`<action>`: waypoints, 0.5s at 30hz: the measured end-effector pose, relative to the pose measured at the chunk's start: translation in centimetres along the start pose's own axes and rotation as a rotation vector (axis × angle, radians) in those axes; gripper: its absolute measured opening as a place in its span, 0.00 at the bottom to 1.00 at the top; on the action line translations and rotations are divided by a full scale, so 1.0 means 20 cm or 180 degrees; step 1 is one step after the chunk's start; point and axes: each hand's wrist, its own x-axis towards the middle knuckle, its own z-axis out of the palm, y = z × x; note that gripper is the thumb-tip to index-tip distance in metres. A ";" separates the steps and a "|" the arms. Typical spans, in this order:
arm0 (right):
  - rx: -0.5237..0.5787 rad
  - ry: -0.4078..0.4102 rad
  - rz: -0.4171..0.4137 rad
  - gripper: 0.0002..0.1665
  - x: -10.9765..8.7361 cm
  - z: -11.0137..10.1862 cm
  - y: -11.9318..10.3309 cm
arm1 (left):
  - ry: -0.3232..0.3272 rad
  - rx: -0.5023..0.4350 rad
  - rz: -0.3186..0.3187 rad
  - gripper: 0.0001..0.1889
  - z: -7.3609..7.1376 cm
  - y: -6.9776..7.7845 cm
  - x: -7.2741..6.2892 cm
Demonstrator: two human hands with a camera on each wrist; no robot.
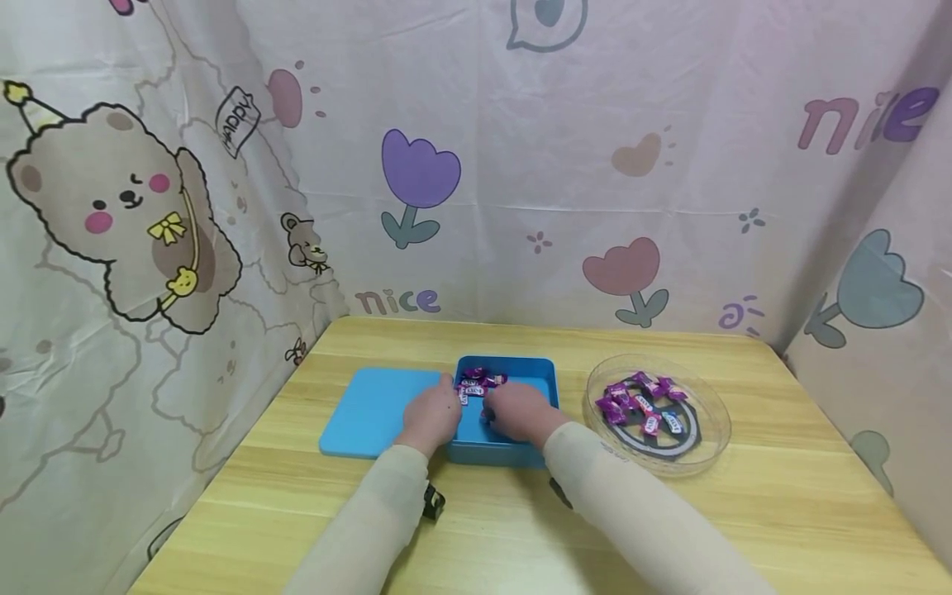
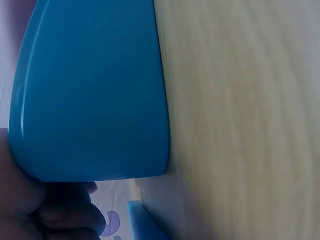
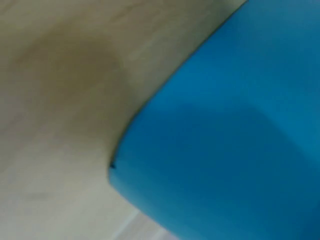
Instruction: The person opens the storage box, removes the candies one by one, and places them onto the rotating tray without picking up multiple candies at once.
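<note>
Table [image 1: 781, 512], left hand [image 1: 433, 413] at box rim [image 1: 513, 361]

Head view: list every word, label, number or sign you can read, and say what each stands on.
"HAPPY": the flag beside the large bear on the cloth.
"nice": the cloth, low, left of centre.
"nice": the cloth, upper right.
Candies in the box and dish: lettering too small to read.
No numbers readable.
</note>
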 end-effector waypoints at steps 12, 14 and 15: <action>-0.0054 -0.0044 0.0195 0.12 0.00 0.02 0.02 | 0.0005 -0.0044 -0.0026 0.27 0.00 0.00 0.00; -0.0086 -0.0092 0.0229 0.15 0.00 0.03 0.03 | 0.0007 -0.0060 -0.0027 0.27 0.00 0.00 0.00; -0.0098 -0.0116 0.0242 0.17 0.00 0.03 0.04 | 0.0011 -0.0063 -0.0024 0.27 0.00 0.00 0.00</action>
